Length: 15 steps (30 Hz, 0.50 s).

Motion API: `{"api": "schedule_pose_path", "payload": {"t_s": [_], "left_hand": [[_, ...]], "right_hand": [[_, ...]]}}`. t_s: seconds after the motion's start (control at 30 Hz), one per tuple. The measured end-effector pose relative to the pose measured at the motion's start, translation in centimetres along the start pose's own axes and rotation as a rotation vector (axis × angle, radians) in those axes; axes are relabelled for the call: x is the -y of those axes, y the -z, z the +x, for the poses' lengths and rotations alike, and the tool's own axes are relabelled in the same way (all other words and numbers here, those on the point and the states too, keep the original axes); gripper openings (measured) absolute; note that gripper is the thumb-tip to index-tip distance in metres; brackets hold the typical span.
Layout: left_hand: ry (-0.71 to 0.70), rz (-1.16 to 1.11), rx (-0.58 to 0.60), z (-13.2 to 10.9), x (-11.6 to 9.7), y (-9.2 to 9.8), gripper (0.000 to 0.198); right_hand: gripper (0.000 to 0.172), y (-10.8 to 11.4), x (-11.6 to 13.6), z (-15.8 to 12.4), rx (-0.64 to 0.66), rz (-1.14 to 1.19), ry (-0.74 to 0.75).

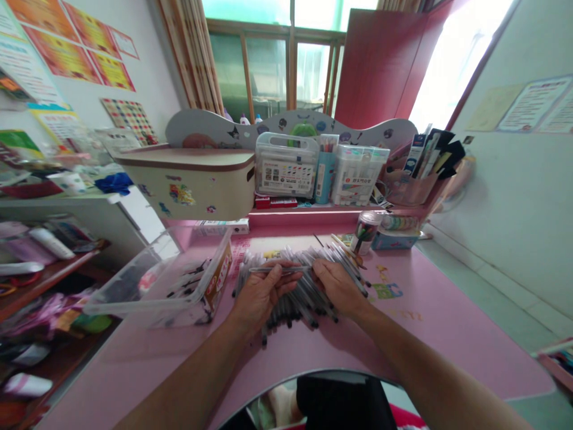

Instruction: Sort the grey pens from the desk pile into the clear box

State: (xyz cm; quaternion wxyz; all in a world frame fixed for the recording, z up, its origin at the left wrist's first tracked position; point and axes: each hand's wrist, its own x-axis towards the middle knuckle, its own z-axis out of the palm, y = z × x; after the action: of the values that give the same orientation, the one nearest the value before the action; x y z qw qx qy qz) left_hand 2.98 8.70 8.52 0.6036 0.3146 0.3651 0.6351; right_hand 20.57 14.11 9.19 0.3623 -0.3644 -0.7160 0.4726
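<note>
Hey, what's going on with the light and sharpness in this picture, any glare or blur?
Head view, top: glare bleaches part of the window and the opening at upper right; head view, left: the shelf unit looks smeared; head view, centre: the pens are recognisable, but fine outlines blend together.

pink desk (439, 340) holds clear bin (134, 307) l., pens (308, 301) heaped ctr., jar (364, 232) & blue box (396, 240) back r.

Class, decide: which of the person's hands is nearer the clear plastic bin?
Left. The left hand is over the pens, to the bin's right; the right hand is farther right, also over the pens.
</note>
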Motion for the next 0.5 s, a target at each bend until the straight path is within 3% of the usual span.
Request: {"api": "schedule_pose_path", "payload": {"t_s": [0.1, 0.23, 0.4, 0.5], "left_hand": [[0.006, 0.0, -0.002, -0.09, -0.17, -0.15, 0.026], [0.014, -0.004, -0.026, -0.14, -0.26, -0.22, 0.024], [0.018, -0.006, -0.015, -0.04, -0.09, -0.06, 0.023], [0.017, -0.016, -0.009, 0.02, -0.01, 0.12, 0.022]], "right_hand": [[0.04, 0.16, 0.47, -0.07, 0.011, -0.076, 0.026], [0.02, 0.17, 0.69, -0.09, 0.005, 0.02, 0.034], [0.039, 0.12, 0.35, 0.0, 0.029, 0.024, -0.025], [0.03, 0.1, 0.33, -0.1, 0.017, 0.021, -0.013]]}}
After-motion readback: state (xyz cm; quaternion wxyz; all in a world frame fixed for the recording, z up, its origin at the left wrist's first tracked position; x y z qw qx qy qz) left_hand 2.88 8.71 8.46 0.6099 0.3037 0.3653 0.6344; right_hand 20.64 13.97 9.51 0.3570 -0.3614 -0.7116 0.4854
